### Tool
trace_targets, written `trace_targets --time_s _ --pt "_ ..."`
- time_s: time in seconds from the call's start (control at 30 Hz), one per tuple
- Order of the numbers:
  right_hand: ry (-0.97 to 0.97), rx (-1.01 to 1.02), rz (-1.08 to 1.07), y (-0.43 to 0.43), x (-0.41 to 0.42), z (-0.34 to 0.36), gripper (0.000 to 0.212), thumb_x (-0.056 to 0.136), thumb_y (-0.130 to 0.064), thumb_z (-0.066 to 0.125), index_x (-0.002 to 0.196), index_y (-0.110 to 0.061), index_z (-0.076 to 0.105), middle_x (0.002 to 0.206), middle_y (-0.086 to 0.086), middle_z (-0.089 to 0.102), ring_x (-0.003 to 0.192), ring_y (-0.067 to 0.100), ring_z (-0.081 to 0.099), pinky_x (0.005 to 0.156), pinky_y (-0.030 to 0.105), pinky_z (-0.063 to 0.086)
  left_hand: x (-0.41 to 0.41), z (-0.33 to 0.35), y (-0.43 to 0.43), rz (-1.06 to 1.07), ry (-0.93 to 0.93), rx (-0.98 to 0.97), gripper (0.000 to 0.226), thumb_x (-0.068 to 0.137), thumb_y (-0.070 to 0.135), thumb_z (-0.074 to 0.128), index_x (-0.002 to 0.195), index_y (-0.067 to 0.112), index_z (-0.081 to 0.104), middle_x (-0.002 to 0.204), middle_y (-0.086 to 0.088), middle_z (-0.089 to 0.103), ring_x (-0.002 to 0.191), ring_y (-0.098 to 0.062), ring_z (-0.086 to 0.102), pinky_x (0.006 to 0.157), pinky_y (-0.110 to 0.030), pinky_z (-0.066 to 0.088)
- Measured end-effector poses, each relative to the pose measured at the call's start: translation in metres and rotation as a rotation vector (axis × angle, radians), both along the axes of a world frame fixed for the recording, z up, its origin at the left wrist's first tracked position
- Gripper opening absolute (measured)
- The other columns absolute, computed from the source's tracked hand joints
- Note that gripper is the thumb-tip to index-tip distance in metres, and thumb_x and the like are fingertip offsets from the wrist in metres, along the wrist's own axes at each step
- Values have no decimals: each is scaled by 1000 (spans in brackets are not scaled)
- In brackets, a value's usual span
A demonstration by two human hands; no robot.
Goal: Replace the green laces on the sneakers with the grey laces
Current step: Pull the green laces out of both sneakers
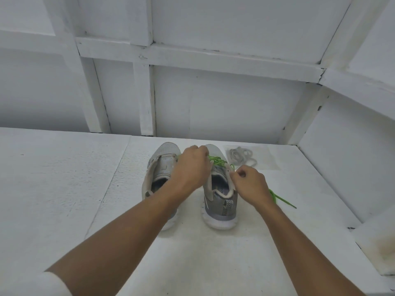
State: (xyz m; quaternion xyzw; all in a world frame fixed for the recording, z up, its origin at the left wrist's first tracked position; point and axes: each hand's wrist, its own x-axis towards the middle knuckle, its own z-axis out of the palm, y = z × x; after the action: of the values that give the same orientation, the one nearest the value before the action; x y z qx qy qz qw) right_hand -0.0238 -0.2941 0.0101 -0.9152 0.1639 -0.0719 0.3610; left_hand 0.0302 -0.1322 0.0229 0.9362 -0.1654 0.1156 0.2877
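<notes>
All white. Flat white surface [64,189] below, a bit rough, with tiny dark specks and a thin crack line [115,174] running from far to near. Behind it, a white back wall [224,103] made of panels, crossed by white boards [192,56], some flat, some upright. On the right, a slanted white side wall [342,157]. Low on the right, a yellow-brown stain [382,248]. Soft, even light, few shadows.

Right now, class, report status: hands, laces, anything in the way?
Left hand grips green lace on right sneaker. Right hand pinches it near the collar. Grey laces coiled behind, untouched. No obstruction seen.
</notes>
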Motion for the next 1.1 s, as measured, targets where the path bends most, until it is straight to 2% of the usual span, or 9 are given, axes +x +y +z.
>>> trace_targets --time_s 0.07,0.2,0.33,0.43,0.6,0.7,0.87,0.97,1.1 --pt "-48 -61 36 -1 4 9 18 92 -34 59 89 -16 60 78 -6 58 73 12 54 67 28 43 -8 -8 -8 6 51 -36 28 99 27 46 111 9 64 101 -12 65 94 -29 59 78 -37 45" --pt "-239 -192 245 2 23 24 4 90 -18 62 91 -15 65 88 -5 59 82 12 54 76 28 45 -14 -25 -16 40 87 -121 32 101 33 44 117 12 61 103 -14 64 96 -32 59 82 -41 47" --pt "-164 -439 460 4 44 20 14 91 -23 63 102 -19 69 108 0 59 105 19 48 93 34 39 -13 -34 -21 64 109 -201 31 102 31 41 118 13 60 104 -14 61 97 -31 57 82 -42 46" --pt "-118 -588 505 6 56 16 20 91 -31 62 104 -18 70 111 1 60 108 23 49 93 38 40 -14 -40 -24 85 133 -270 31 103 28 36 116 12 59 106 -12 59 99 -30 55 80 -39 42" --pt "-150 -609 542 4 59 19 19 94 -32 56 93 -19 71 102 -1 63 102 22 50 88 42 42 -17 -45 -27 117 161 -380 32 104 27 33 114 10 59 105 -8 60 96 -24 53 75 -33 38" --pt "-190 -597 394 -14 62 27 17 95 -28 55 90 -18 68 99 -1 63 100 23 53 86 41 43 -16 -48 -28 140 150 -401 33 104 26 33 117 10 59 107 -7 62 99 -24 54 79 -33 40" --pt "-92 -540 206 -32 67 28 19 96 -25 50 107 -15 63 115 4 59 107 27 53 87 39 44 -15 -49 -28 148 156 -400 35 104 27 33 125 11 58 111 -7 62 104 -24 55 85 -34 42" --pt "-168 -402 337 -11 61 25 36 92 -25 54 127 -16 52 134 2 50 122 24 45 102 40 37 -15 -49 -28 156 158 -417 34 104 26 34 121 12 59 106 -7 63 99 -23 55 78 -32 39" --pt "-164 -602 543 11 60 18 26 91 -36 58 111 -20 64 136 -5 50 132 18 33 106 39 29 -13 -52 -28 152 165 -427 33 104 30 32 109 14 61 98 -5 63 91 -22 56 71 -32 38"
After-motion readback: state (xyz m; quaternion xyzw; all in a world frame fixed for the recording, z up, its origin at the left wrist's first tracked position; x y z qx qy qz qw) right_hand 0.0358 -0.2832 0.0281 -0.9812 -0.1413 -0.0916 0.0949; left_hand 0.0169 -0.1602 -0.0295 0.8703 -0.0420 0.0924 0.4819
